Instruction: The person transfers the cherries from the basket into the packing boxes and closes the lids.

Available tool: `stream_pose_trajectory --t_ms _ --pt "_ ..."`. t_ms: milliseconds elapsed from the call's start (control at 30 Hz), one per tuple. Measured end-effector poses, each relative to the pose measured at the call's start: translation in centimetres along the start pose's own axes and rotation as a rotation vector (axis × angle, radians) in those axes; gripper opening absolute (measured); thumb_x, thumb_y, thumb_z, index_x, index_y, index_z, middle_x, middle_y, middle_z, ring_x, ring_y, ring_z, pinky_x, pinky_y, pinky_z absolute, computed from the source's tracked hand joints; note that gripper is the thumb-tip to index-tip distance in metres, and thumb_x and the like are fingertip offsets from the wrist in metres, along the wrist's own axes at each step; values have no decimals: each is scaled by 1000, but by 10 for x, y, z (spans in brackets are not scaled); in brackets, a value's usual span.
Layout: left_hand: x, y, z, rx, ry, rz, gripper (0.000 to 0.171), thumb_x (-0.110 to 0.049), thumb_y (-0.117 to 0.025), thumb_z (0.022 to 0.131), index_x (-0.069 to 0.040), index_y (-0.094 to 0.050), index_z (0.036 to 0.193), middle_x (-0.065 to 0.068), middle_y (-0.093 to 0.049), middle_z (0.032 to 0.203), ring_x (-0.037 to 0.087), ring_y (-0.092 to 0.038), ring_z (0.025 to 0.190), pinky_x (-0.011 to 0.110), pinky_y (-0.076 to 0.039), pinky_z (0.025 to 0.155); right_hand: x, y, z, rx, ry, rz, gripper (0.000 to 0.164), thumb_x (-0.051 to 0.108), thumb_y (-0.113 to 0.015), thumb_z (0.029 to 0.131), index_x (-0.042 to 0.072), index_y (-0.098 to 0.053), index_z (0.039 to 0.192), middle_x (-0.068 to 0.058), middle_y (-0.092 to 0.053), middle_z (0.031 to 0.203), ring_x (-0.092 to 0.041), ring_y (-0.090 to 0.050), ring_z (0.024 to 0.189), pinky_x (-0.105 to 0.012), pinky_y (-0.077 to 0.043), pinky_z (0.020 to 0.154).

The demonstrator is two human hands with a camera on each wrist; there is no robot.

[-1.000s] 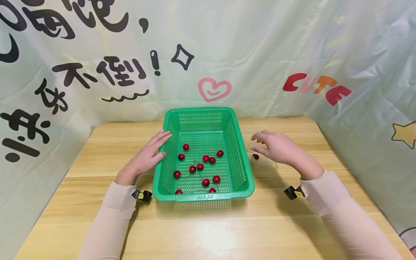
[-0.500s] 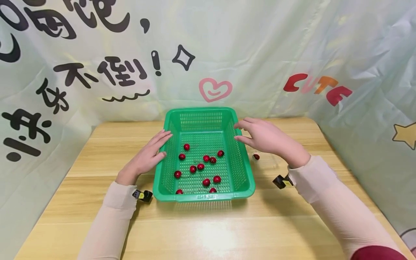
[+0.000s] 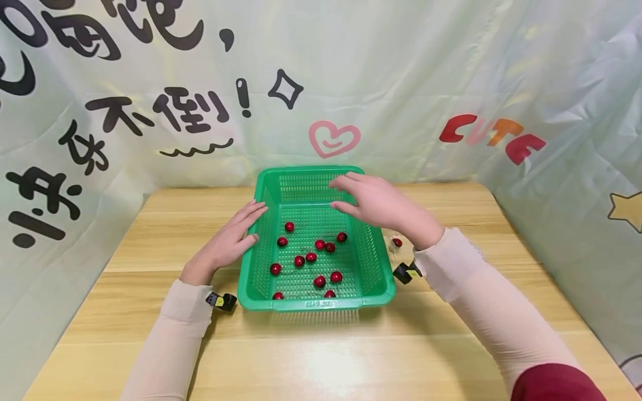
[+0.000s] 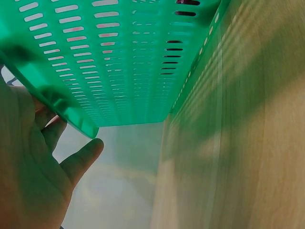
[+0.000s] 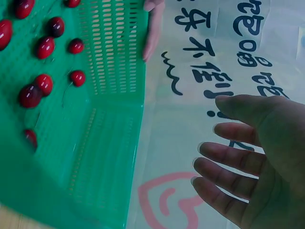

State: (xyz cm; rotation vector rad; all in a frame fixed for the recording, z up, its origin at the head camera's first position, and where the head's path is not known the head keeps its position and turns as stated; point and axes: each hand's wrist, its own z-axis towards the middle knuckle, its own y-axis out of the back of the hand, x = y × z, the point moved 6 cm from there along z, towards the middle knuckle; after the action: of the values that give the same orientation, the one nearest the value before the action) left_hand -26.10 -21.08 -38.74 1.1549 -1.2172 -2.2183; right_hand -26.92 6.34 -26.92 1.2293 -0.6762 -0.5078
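Note:
A green plastic basket (image 3: 316, 304) with slotted walls holds several red cherries (image 3: 299, 260), scattered over its floor. My left hand (image 3: 223, 243) rests on the basket's left rim with fingers nearly straight; from the left wrist view, the thumb (image 4: 85, 160) is beside the rim's outer edge. Above the basket's right side hovers my right hand (image 3: 376, 205). Its fingers (image 5: 224, 183) are loosely spread in the right wrist view, with nothing visible between them. One more cherry (image 3: 397, 243) lies outside the basket, to its right, partly behind the right wrist.
Something clear and faint surrounds the outside cherry; its shape is hard to tell. The wooden table (image 3: 321, 356) meets a printed cloth backdrop (image 3: 401, 83) close behind the basket. A small black camera is strapped to each wrist.
My right hand has moved left and away from me, from beside the outside cherry to above the basket. The left hand and the basket's cherries stay in place.

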Motion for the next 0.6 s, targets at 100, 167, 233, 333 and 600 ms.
stream_pose_trajectory --t_ms 100,167,233,333,600 --pt "0 0 0 1 5 -2 64 -14 -50 92 -7 -32 153 8 -25 159 27 -8 149 57 -19 114 6 0 9 -3 -11 21 44 37 -61 96 13 -57 132 -4 -61 122 -20 -62 102 -41 -50 86" --pt "1 0 0 1 8 -2 64 -14 -50 92 -7 -32 153 8 -25 159 26 -7 149 58 -20 114 10 0 14 -1 -26 44 44 38 -61 96 13 -56 133 -3 -61 121 -20 -60 106 -42 -49 89" --pt "1 0 0 3 9 -1 64 -15 -50 92 -8 -32 153 8 -25 159 25 -7 149 58 -20 114 14 0 20 0 -40 61 44 38 -60 96 15 -55 133 -2 -61 121 -20 -60 108 -41 -48 90" --pt "1 -1 0 5 10 4 64 -15 -50 92 -8 -32 153 8 -25 159 25 -7 149 58 -20 114 19 -1 29 -2 -56 81 43 39 -60 96 15 -56 132 -3 -62 118 -19 -60 108 -39 -48 91" --pt "2 0 1 18 17 12 62 -18 -50 94 -9 -32 153 7 -25 160 33 -11 148 60 -23 112 24 -25 51 17 -77 126 42 38 -60 96 14 -58 131 -2 -65 115 -18 -62 103 -38 -49 90"
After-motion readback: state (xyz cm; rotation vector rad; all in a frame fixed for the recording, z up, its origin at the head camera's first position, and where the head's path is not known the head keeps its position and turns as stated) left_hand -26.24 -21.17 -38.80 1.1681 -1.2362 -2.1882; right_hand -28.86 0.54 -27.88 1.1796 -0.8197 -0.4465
